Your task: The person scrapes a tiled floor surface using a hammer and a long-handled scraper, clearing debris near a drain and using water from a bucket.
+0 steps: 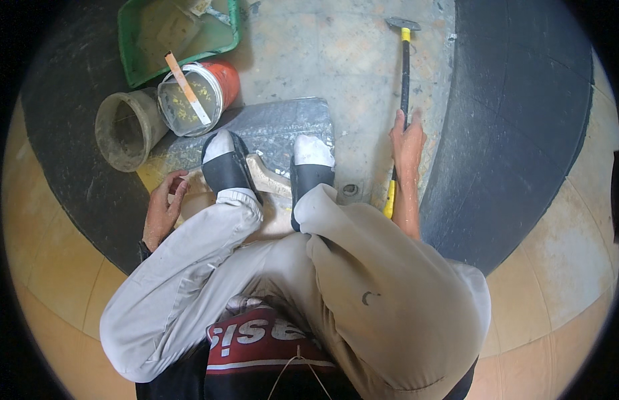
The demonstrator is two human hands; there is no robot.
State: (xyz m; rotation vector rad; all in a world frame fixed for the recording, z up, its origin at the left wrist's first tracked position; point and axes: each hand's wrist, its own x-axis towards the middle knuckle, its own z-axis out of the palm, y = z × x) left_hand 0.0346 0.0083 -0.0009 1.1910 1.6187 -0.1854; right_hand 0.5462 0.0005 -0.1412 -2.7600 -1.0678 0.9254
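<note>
Wrapping round the black-and-yellow shaft of a hammer [405, 87], the right hand [407, 148] is showing in the head view with its back up, thumb and forefinger lying along either side; the other fingers are hiding beneath. The hammer's metal head is lying well beyond this grip, while the yellow butt end is sticking out behind it, toward the body. The left hand [164, 210] is curling loosely, leaving a narrow gap between thumb and fingers and holding nothing visible; whether its fingertips are touching the surface below, I cannot tell. Between the two hands, dark slippers [226, 172] are flanking a pale curved piece [266, 177]. A grey bucket [146, 113] is leaning just ahead of the left hand, a red bucket [224, 83] is sitting farther ahead, and a green tray [127, 50] is resting beyond both.
</note>
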